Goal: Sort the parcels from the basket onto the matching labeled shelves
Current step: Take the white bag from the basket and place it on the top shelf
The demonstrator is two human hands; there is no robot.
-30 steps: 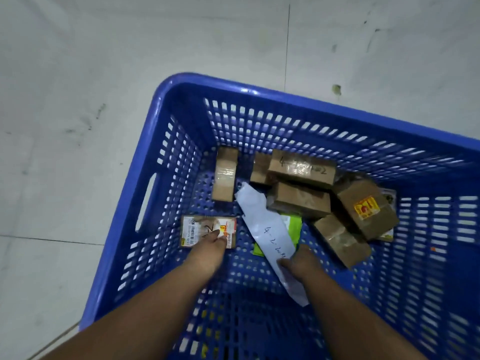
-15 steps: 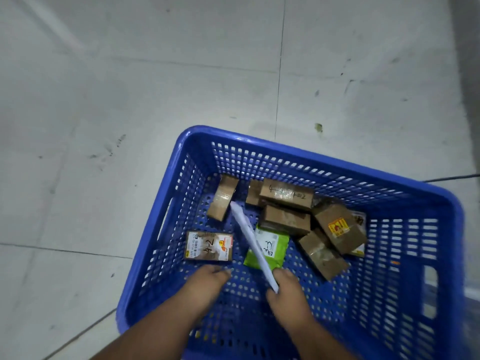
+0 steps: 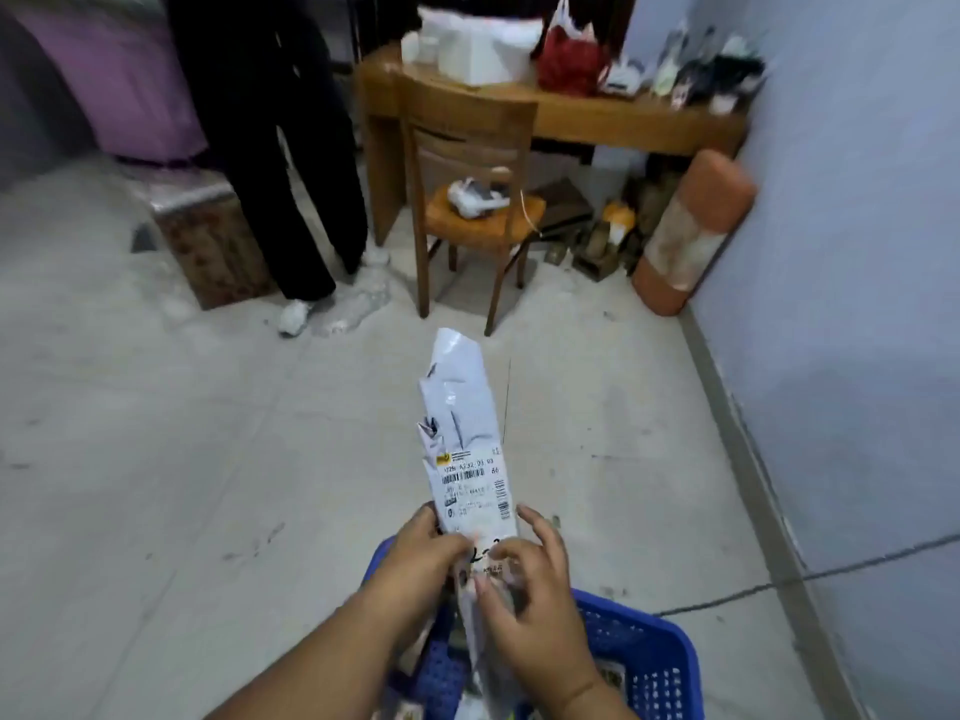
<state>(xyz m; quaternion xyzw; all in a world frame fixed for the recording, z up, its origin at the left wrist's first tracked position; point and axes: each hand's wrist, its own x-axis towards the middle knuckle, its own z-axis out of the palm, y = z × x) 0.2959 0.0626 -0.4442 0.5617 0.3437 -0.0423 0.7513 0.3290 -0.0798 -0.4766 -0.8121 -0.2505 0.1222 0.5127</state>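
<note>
A person standing over a blue perforated plastic basket (image 3: 654, 662) holds a long, narrow white plastic mailer bag (image 3: 465, 449) upright in front of them, its printed shipping label with barcode facing up and a handwritten mark near the lower end, partly hidden by the fingers. The left hand (image 3: 423, 563) grips the bag's left edge, fingers curled round it; the right hand (image 3: 530, 589) pinches the lower part between thumb and forefinger, its other fingers spread loosely. The parcel is clear of the basket, raised above its near rim, its crumpled top pointing toward a wooden chair (image 3: 467, 148) and a wooden desk (image 3: 639, 116) across the tiled floor.

The step in hand looks like reading the parcel's code before carrying it off. It would go best if the right thumb slid off the handwritten mark so the figures show whole, and if the limp bag were kept taut between both hands. No labeled shelves are in view; a second person in black trousers (image 3: 280, 148) stands near the desk.
</note>
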